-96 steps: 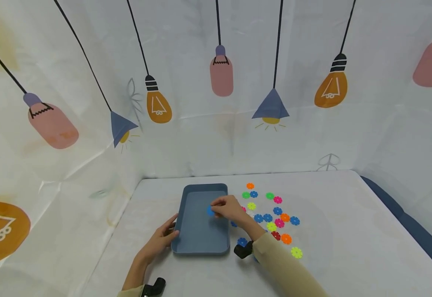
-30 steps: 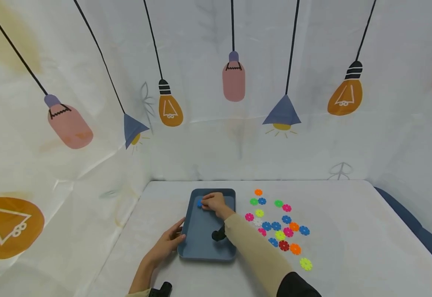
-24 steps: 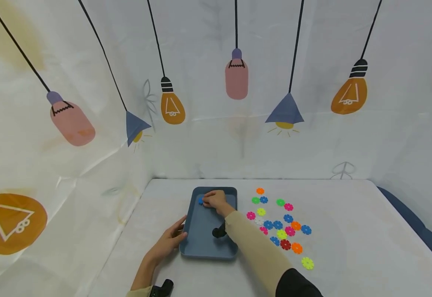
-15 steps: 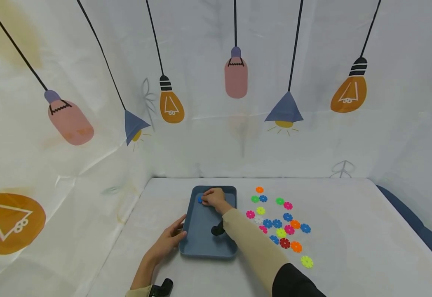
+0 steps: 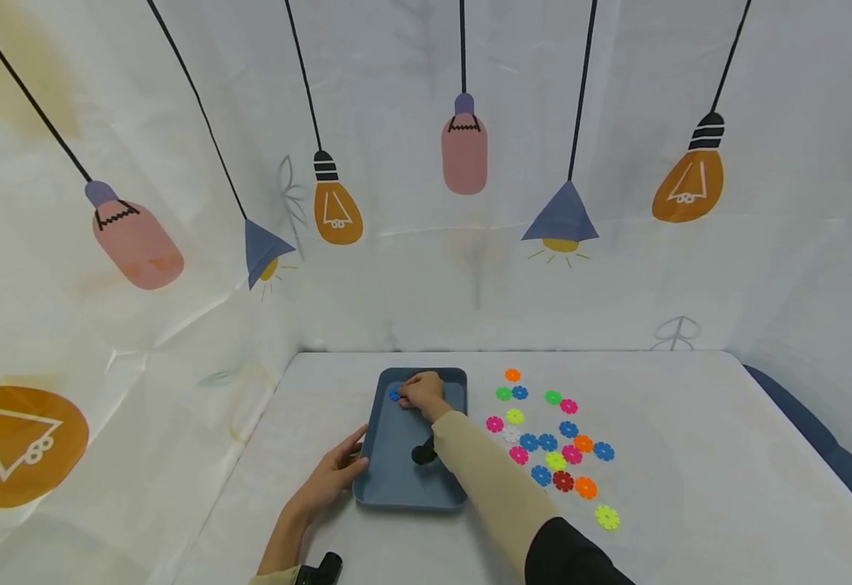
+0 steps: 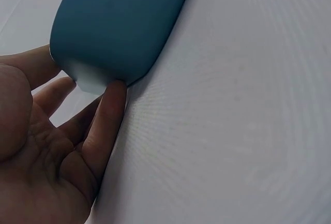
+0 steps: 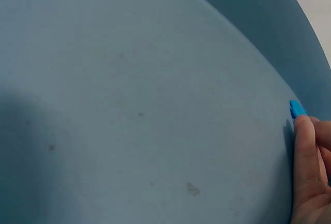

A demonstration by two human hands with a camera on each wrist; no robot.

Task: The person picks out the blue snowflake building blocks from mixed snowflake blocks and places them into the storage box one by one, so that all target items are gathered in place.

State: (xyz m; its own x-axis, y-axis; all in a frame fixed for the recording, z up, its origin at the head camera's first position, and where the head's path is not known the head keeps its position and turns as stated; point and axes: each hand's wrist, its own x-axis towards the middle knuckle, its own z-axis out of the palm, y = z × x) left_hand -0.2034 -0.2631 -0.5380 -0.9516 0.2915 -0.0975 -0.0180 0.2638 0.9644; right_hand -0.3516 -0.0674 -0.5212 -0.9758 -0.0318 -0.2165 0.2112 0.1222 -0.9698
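My right hand [image 5: 422,392] reaches into a blue-grey tray [image 5: 397,487] near its far left corner. Thumb and fingertips pinch a small blue flower-shaped disc [image 5: 394,393], which sits close to the tray floor. In the right wrist view, the disc [image 7: 296,109] stands tilted beside the tray's wall [image 7: 289,43], partly hidden by the fingers. At the tray's left side is my left hand [image 5: 329,479], its fingers spread and touching the outer wall. The left wrist view shows those fingertips [image 6: 116,92] against the tray's lower edge.
Several flower-shaped discs in orange, green, pink, yellow, blue, red and white lie scattered right of the tray, with a yellow disc [image 5: 606,517] nearest the front. A white-covered table [image 5: 689,455] carries everything. Behind it hangs a white sheet [image 5: 411,309] printed with lamps.
My right hand has moved the blue disc from over the tray's right half to the far left corner. Over the last second it barely shifts. My left hand stays at the tray's side.
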